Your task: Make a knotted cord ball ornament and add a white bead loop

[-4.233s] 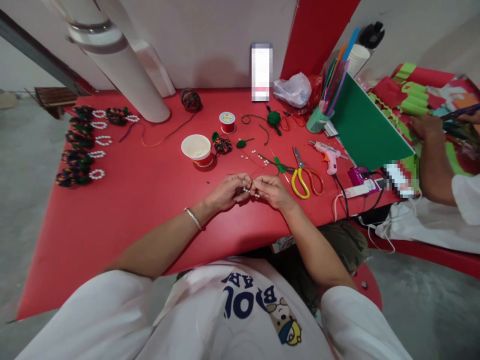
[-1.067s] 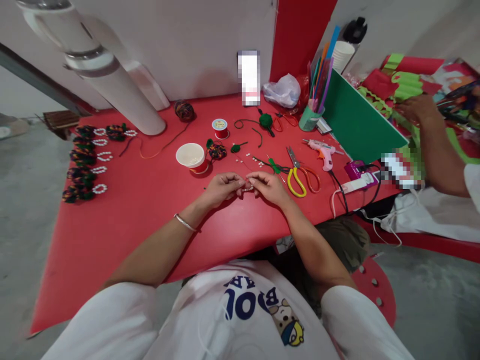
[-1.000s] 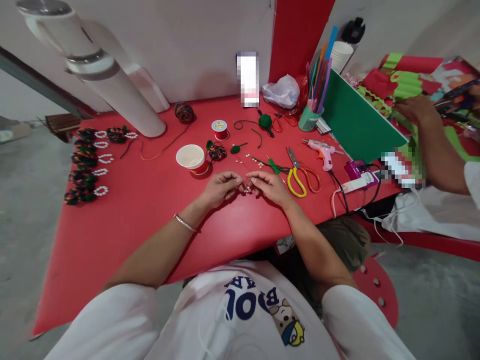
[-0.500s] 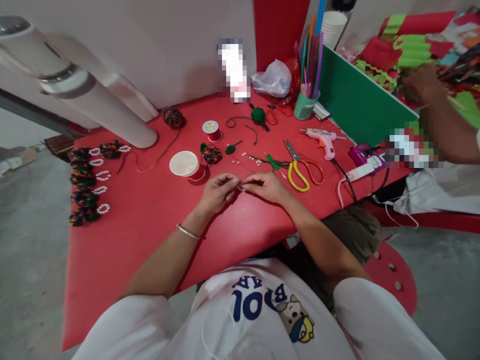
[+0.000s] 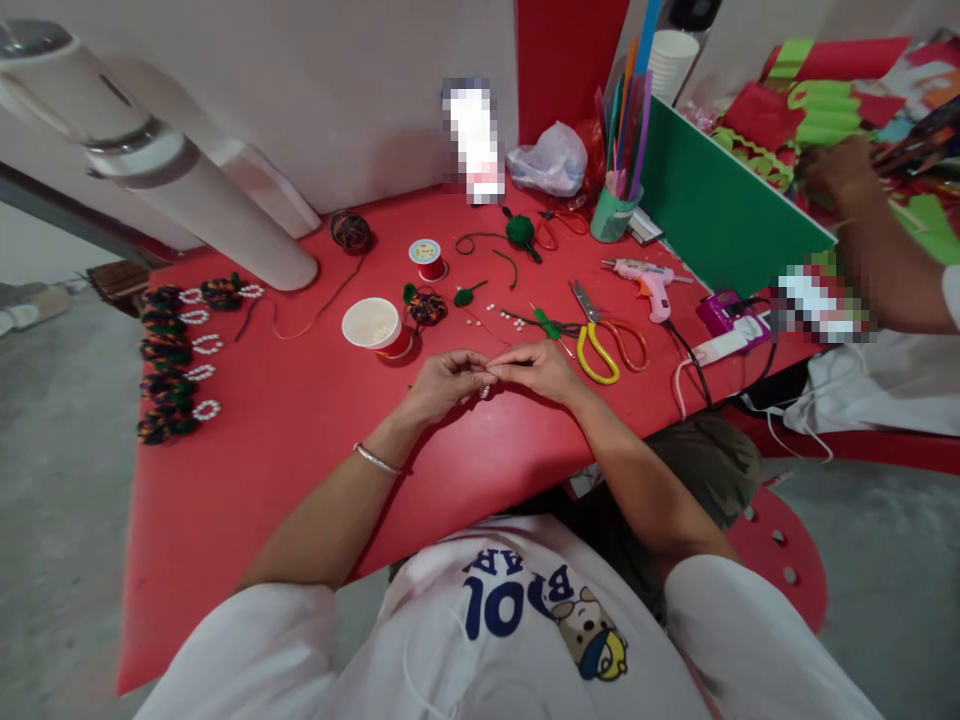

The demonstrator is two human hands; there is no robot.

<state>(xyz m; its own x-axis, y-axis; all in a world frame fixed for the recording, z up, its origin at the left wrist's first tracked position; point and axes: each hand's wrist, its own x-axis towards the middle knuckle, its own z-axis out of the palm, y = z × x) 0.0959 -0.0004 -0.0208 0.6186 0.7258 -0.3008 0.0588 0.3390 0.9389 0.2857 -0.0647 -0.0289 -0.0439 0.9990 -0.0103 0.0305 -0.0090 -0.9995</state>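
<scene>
Left hand (image 5: pixel 444 388): thumb and forefinger are pressed together at the tips, and a short white bead strand (image 5: pixel 485 392) is pinched there; the other fingers are curled.
Right hand (image 5: pixel 544 372): thumb and fingers are brought together at the tips and set against the left fingertips; what is pinched between them is hidden.
Bead strand: it is held above the table (image 5: pixel 300 420), in front of the person's body, with a few beads left visible just below the left fingertips and the rest covered.
Loose beads (image 5: pixel 517 324): they are scattered on the table just beyond the hands.
Paper cup (image 5: pixel 399 344): it is stood beyond the left hand.
Scissors (image 5: pixel 598 355): they are laid near the right hand, blades pointed away, beside a green-handled tool (image 5: pixel 548 323).
Spool (image 5: pixel 428 264): it is stood upright beyond the cup.
Yarn bundles (image 5: pixel 163 350): they are lined up at the table's left side, with white bead loops (image 5: pixel 198 411) laid beside them.
Co-worker's hand (image 5: pixel 838 178): it is placed among coloured materials past the green board (image 5: pixel 731 200).
</scene>
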